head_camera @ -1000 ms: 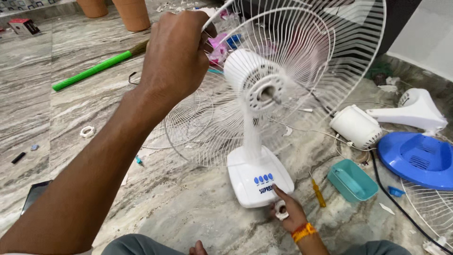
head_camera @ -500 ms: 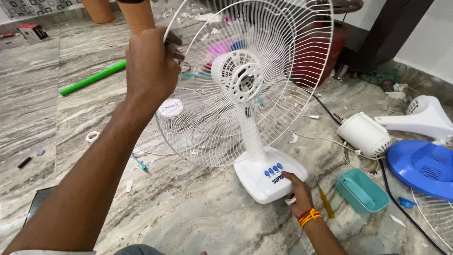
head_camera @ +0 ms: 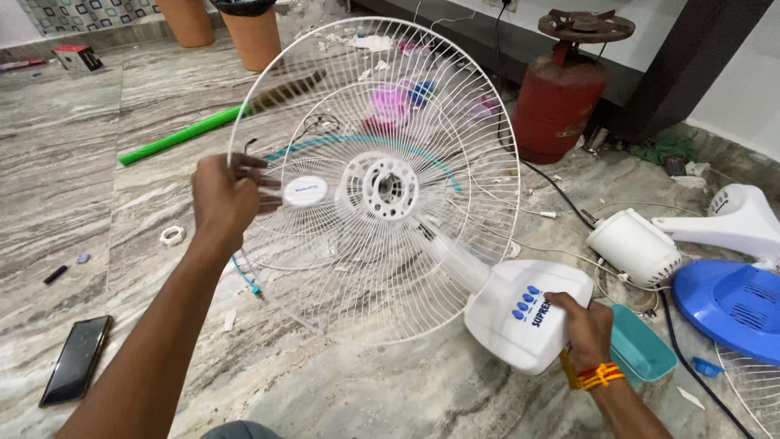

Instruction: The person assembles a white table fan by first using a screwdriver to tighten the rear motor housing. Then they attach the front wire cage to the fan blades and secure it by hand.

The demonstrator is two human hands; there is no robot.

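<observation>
Gripping a white wire fan guard with my left hand, fingers curled shut around the wires on its left side, near the small white centre badge. My right hand is closed on the edge of the white fan base, thumb on top beside the blue buttons. The table fan is tipped over toward the left, guard up off the marble floor, base low and to the right; the neck runs diagonally between them. The round white motor mount shows through the guard's middle. There may be two guard halves overlapping here, hard to tell through the wires.

Around it on the floor: a black phone lower left, a green tube behind the guard, a red gas cylinder upper right, a white motor housing on a second fan stand, a blue fan blade far right, a teal tray just beside my right wrist, and a black cable running past it.
</observation>
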